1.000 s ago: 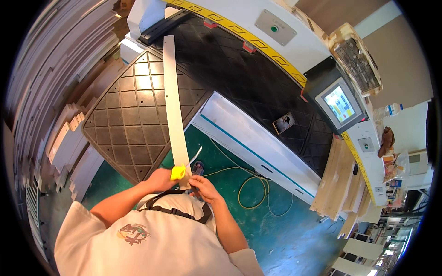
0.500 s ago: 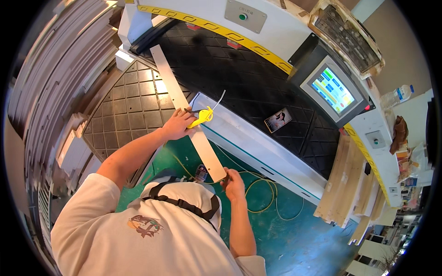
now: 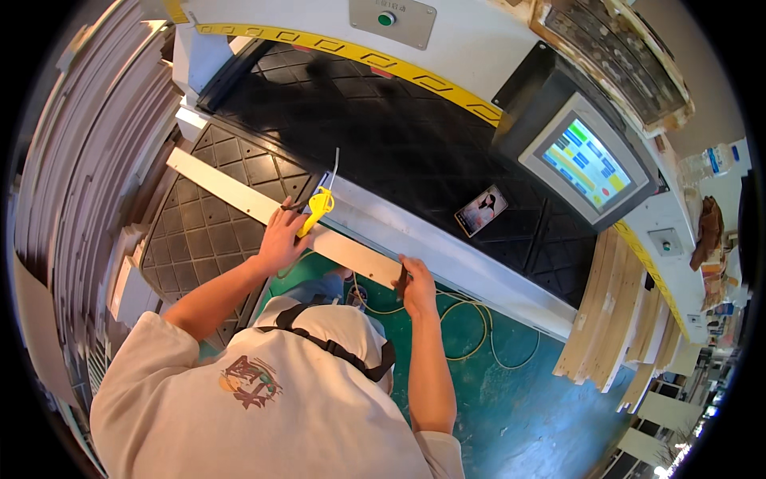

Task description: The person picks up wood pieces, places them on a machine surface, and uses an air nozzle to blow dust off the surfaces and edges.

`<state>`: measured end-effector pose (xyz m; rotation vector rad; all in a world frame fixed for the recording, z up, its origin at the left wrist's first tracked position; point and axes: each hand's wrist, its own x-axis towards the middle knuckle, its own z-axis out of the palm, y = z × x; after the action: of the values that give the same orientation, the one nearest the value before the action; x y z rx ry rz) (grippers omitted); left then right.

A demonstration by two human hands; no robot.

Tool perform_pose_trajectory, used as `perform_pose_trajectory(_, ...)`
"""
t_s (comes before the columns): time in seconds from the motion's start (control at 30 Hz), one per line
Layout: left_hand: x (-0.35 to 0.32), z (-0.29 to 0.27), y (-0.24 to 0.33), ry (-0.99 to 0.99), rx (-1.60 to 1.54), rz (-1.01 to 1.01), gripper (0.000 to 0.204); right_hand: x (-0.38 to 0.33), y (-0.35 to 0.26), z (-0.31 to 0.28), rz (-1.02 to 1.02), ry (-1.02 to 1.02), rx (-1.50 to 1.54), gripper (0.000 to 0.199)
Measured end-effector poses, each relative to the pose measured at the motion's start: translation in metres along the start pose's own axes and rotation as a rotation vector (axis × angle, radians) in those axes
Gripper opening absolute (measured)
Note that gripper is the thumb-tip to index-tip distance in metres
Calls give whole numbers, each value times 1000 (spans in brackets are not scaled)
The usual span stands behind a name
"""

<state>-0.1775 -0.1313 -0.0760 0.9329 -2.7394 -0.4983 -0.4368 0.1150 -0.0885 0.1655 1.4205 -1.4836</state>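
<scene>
A long, narrow white board [image 3: 227,189] lies slantwise in front of me, its far left part over the black ribbed side table. My left hand [image 3: 281,237] is on the board's middle, closed round a yellow air blow gun [image 3: 319,209] with a thin bent metal nozzle pointing up and away. At the near right end of the board, my right hand [image 3: 418,292] grips the edge with fingers and thumb. A small dark patch [image 3: 401,279] shows between those fingers and the board end; I cannot tell what it is.
Beyond lies a machine's black ribbed bed [image 3: 383,128] with a phone-like card [image 3: 482,211] on it. A touch screen [image 3: 586,165] stands at right. Boards are stacked left [image 3: 96,152] and right [image 3: 610,307]. A yellow hose [image 3: 467,357] coils on the green floor.
The board has swung from steep to flatter, its far end moving left and toward me. My right hand has risen slightly with the near end; my left hand and blow gun have shifted left.
</scene>
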Motion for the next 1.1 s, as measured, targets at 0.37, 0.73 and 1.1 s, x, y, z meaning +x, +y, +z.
perform_pose_trajectory(0.37, 111, -38, -95, -282, 27, 275, 76, 91, -25, 86, 54, -119, 139, 16)
perform_pose_trajectory(0.73, 128, -24, -116, -315, 24, 356, 79, 32, 8, 77, -222, 125, -451, 21)
perform_pose_trajectory(1.1, 124, -16, -118, -274, 82, 364, 78, 30, 31, 118, -354, 266, -525, 17)
